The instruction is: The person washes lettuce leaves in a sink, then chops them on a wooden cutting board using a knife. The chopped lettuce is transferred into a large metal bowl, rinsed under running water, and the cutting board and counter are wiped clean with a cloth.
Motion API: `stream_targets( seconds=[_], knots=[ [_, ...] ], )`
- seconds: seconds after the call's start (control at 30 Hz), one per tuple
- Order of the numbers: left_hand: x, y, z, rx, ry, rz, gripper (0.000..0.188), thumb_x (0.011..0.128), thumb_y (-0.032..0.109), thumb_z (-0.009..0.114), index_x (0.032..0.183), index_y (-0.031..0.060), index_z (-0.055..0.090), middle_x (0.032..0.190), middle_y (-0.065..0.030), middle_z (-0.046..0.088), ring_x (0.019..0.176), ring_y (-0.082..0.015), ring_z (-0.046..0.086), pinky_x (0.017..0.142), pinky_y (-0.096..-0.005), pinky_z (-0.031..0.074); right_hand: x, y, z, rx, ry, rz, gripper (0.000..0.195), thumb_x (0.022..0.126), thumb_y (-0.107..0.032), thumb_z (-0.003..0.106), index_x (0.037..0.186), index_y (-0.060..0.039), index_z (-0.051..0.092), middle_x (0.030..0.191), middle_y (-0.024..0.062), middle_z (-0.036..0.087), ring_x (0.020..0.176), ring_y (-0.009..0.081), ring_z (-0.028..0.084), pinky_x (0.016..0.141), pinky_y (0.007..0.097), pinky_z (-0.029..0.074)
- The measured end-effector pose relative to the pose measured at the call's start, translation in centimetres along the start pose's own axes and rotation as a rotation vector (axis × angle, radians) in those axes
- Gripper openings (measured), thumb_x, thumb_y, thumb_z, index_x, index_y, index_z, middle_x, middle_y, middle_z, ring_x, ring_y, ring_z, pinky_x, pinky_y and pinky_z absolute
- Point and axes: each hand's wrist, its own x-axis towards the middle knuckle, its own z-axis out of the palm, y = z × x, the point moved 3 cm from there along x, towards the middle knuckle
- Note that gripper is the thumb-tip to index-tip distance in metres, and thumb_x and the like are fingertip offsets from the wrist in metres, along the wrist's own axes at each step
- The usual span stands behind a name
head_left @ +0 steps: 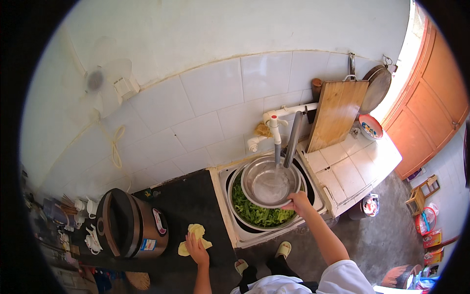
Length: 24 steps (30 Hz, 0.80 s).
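With my right hand I grip the rim of a metal bowl, which is held under the faucet as water runs into it. Below it, a larger metal basin of chopped leafy greens sits in the sink and is partly covered by the bowl. On the black countertop, my left hand lies on a crumpled yellow cloth; whether the fingers grip the cloth cannot be told.
A brown rice cooker stands left of the cloth. Right of the sink, a wooden cutting board leans on the tiled ledge, near an enamel bowl. A grey pipe rises beside the faucet. A clip fan is on the wall.
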Motion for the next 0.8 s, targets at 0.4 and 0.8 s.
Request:
stream_targets(
  seconds=[0.4, 0.8],
  knots=[
    [-0.2, 0.0, -0.1, 0.026, 0.003, -0.014, 0.033, 0.086, 0.012, 0.045, 0.118, 0.0004, 0.045, 0.126, -0.0162, 0.042, 0.117, -0.0360, 0.038, 0.096, -0.0462, 0.029, -2.6, -2.3, -7.3, -0.031, 0.156, -0.102, 0.028, 0.076, 0.002, 0.042, 0.101, 0.0142, 0.044, 0.085, 0.0234, 0.058, 0.064, 0.0327, 0.063, 0.054, 0.0370, 0.056],
    [0.0, -0.1, -0.4, 0.024, 0.007, -0.006, 0.033, 0.087, 0.012, 0.045, 0.118, 0.0006, 0.045, 0.125, -0.0165, 0.042, 0.116, -0.0372, 0.038, 0.095, -0.0457, 0.029, -5.5, -4.4, -10.1, -0.173, 0.316, -0.122, 0.033, 0.074, 0.002, 0.042, 0.105, 0.0139, 0.038, 0.082, 0.0255, 0.056, 0.059, 0.0336, 0.062, 0.047, 0.0368, 0.056]
  ],
)
